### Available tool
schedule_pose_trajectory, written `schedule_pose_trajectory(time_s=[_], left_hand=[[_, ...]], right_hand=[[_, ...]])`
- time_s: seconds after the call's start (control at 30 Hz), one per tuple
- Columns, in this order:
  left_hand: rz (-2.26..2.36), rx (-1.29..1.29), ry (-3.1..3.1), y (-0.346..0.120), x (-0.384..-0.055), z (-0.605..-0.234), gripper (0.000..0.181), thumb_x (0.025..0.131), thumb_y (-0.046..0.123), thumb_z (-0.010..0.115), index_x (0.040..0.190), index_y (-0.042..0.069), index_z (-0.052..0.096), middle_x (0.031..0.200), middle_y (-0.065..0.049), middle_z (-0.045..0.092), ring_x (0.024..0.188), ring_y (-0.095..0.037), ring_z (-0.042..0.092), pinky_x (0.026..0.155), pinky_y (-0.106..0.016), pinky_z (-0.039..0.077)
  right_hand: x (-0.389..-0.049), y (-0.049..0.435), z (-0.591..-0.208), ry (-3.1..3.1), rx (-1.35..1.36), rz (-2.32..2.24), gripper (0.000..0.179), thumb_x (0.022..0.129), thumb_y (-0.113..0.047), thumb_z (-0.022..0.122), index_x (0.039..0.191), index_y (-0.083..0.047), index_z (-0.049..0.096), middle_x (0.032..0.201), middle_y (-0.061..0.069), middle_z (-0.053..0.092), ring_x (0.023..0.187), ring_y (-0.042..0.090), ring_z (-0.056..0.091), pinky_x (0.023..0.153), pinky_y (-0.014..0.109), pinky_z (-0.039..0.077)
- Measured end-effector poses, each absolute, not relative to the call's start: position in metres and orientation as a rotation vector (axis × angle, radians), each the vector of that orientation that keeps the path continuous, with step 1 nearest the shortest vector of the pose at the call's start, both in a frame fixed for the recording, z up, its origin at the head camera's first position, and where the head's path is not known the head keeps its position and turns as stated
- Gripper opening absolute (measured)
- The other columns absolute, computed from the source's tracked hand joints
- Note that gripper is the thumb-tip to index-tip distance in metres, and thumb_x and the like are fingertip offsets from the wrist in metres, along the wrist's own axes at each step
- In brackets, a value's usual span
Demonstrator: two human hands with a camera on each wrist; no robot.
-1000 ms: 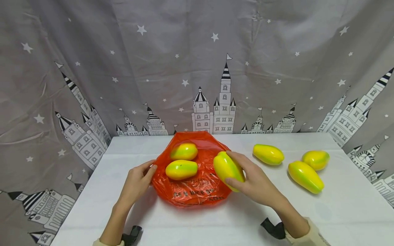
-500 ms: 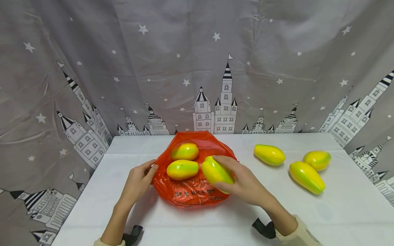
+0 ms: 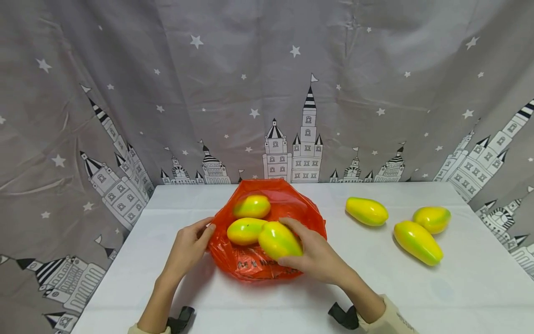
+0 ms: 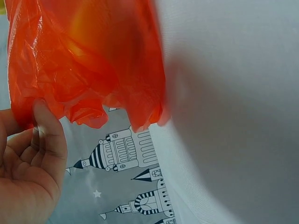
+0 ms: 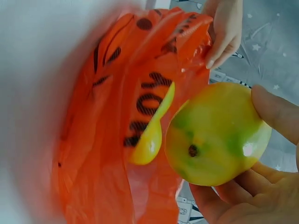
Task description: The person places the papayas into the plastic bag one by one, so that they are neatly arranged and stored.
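An open red plastic bag (image 3: 288,204) with dark printing lies on the table, two yellow-green mangoes inside: one mango (image 3: 252,207) behind, another mango (image 3: 244,231) in front. My left hand (image 3: 187,246) pinches the bag's left edge between thumb and fingers, as the left wrist view also shows. In my right hand (image 3: 314,253) is a third mango (image 3: 278,240), gripped between thumb and fingers over the bag's mouth. From the right wrist view, this held mango (image 5: 217,135) shows a dark stem spot; whether it touches the front mango I cannot tell.
To the right on the white table (image 3: 417,297) lie three more mangoes: one mango (image 3: 366,211) alone, and a mango (image 3: 418,242) beside another mango (image 3: 432,219). A grey curtain (image 3: 233,93) printed with castles and stars hangs behind the table.
My right hand has carried its mango leftward and slightly down, from the bag's right edge to over the bag's middle. My left hand keeps its hold on the bag.
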State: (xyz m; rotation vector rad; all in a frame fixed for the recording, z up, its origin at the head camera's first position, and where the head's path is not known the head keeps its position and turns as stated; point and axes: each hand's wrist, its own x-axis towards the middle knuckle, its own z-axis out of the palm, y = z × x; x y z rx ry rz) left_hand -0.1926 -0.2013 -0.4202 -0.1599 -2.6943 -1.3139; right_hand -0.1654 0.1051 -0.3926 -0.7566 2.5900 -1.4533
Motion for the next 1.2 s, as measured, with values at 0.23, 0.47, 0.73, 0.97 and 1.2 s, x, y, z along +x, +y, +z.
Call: schedule_pose_trajectory(time_s=[0.23, 0.47, 0.73, 0.97, 1.2], left_hand=[[-1.321, -0.157, -2.700, -0.202, -0.192, -0.420, 0.038, 0.102, 0.020, 0.056, 0.133, -0.003, 0.059, 0.093, -0.013, 0.068, 0.068, -0.019, 0.060, 0.061, -0.023, 0.054], [-1.327, -0.145, -2.702, -0.202, -0.192, -0.419, 0.039, 0.102, 0.021, 0.056, 0.133, -0.003, 0.059, 0.095, -0.014, 0.068, 0.070, -0.019, 0.061, 0.062, -0.023, 0.055], [-1.314, -0.143, -2.715, -0.201, -0.193, -0.420, 0.040, 0.102, 0.021, 0.056, 0.134, -0.003, 0.058, 0.094, -0.013, 0.068, 0.070, -0.019, 0.061, 0.063, -0.023, 0.055], [-1.312, -0.150, -2.715, -0.202, -0.193, -0.420, 0.039, 0.102, 0.020, 0.056, 0.133, -0.003, 0.059, 0.093, -0.013, 0.068, 0.070, -0.019, 0.061, 0.063, -0.023, 0.055], [-1.320, -0.161, -2.711, -0.202, -0.192, -0.419, 0.038, 0.103, 0.021, 0.055, 0.133, -0.002, 0.059, 0.095, -0.013, 0.069, 0.071, -0.019, 0.062, 0.064, -0.024, 0.056]], right_hand=[[-0.167, 0.096, -0.396, 2.582, -0.817, -1.457, 0.067, 0.084, -0.018, 0.080, 0.143, -0.017, 0.050, 0.135, -0.008, 0.054, 0.115, 0.012, 0.051, 0.099, 0.043, 0.045], [-0.169, 0.090, -0.397, 2.567, -0.860, -1.379, 0.068, 0.086, -0.024, 0.077, 0.147, -0.017, 0.048, 0.143, -0.007, 0.050, 0.126, 0.014, 0.046, 0.105, 0.045, 0.041], [-0.175, 0.080, -0.400, 2.511, -0.767, -1.352, 0.065, 0.085, -0.031, 0.078, 0.140, -0.016, 0.048, 0.128, -0.007, 0.056, 0.111, 0.013, 0.053, 0.096, 0.039, 0.048], [-0.179, 0.072, -0.402, 2.521, -0.756, -1.285, 0.064, 0.085, -0.033, 0.077, 0.141, -0.015, 0.052, 0.137, -0.002, 0.052, 0.124, 0.019, 0.048, 0.104, 0.045, 0.042], [-0.183, 0.064, -0.407, 2.530, -0.761, -1.233, 0.065, 0.086, -0.034, 0.077, 0.143, -0.014, 0.052, 0.140, 0.001, 0.052, 0.129, 0.021, 0.046, 0.108, 0.046, 0.038]])
